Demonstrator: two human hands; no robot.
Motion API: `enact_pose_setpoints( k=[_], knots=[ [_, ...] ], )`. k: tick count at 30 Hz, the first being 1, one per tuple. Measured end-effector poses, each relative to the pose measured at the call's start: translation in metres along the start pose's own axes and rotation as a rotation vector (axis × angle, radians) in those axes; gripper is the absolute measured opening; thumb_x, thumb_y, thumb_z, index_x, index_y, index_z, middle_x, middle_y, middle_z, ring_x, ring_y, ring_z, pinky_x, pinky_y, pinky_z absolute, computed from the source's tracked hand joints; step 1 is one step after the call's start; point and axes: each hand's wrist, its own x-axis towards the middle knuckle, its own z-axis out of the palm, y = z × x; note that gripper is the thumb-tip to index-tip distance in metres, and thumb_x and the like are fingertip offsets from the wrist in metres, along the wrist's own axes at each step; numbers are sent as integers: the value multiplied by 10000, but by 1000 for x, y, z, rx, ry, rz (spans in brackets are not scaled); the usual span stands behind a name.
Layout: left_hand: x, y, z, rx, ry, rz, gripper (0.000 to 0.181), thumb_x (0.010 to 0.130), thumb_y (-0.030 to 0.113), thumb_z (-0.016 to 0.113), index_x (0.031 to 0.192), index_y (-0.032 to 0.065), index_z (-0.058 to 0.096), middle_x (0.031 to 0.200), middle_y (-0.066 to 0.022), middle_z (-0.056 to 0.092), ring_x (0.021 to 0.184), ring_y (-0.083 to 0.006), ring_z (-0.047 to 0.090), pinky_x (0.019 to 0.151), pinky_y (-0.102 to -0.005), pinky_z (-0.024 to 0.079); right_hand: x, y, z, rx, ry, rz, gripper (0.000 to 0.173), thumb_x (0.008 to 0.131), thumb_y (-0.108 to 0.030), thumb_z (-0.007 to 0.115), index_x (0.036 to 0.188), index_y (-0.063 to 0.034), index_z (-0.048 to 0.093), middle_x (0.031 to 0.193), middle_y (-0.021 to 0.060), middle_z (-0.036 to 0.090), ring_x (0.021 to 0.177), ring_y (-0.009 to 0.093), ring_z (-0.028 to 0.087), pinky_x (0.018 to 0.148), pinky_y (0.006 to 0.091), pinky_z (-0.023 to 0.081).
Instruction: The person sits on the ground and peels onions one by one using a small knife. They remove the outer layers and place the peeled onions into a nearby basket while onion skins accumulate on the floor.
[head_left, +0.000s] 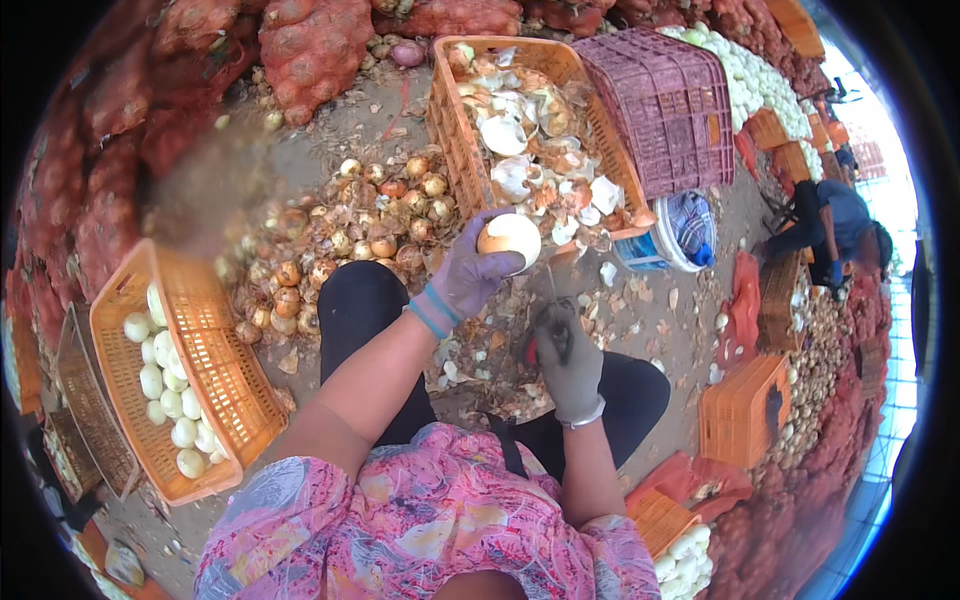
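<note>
My left hand (469, 266), in a purple glove with a teal cuff, grips a partly peeled onion (510, 241). White flesh shows on most of it, with a brownish patch on its left side. Lower and to the right, my right hand (568, 364) wears a grey glove with dark, worn fingers. It is closed around a small knife (553, 281) whose thin blade points up, apart from the onion; a bit of red shows by the fingers. Just beyond my hands stands an orange plastic crate (459, 161) heaped with onion skins (525, 135).
Unpeeled onions (382, 246) lie piled on the ground ahead left. At left, an orange crate (217, 360) holds peeled onions (171, 375). A purple crate (660, 105) and a white bucket (667, 232) stand ahead right. Red mesh sacks (315, 52) line the back. Another person (847, 217) bends at right.
</note>
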Motion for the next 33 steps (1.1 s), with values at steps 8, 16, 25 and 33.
enact_pose_setpoints(
  k=[8,16,25,33],
  knots=[
    [6,-18,7,380,283,175,789,632,42,828,1304,62,415,1158,-82,564,1029,-189,594,854,-332,557,31,-11,12,-402,-3,-73,282,841,-191,640,1092,-76,581,813,118,648,742,334,652,620,422,520],
    [12,-24,-5,296,259,74,709,681,6,782,1291,60,424,1157,-107,571,1040,-228,612,852,-386,571,71,0,-17,493,-377,410,184,837,-115,678,993,-31,629,701,43,618,508,121,525,455,268,411],
    [14,-19,0,-42,59,-104,620,725,83,733,1282,69,460,1150,-111,598,1067,-282,616,861,-458,566,89,6,-32,813,-139,432,384,839,-97,664,1187,12,541,832,72,630,609,121,561,520,246,444],
    [19,-26,5,172,26,-121,682,701,197,770,1302,107,461,1173,-93,599,1062,-259,618,884,-442,557,107,12,-8,702,-259,277,635,792,-150,781,1319,35,479,1065,72,629,966,121,579,822,284,509]
  ],
)
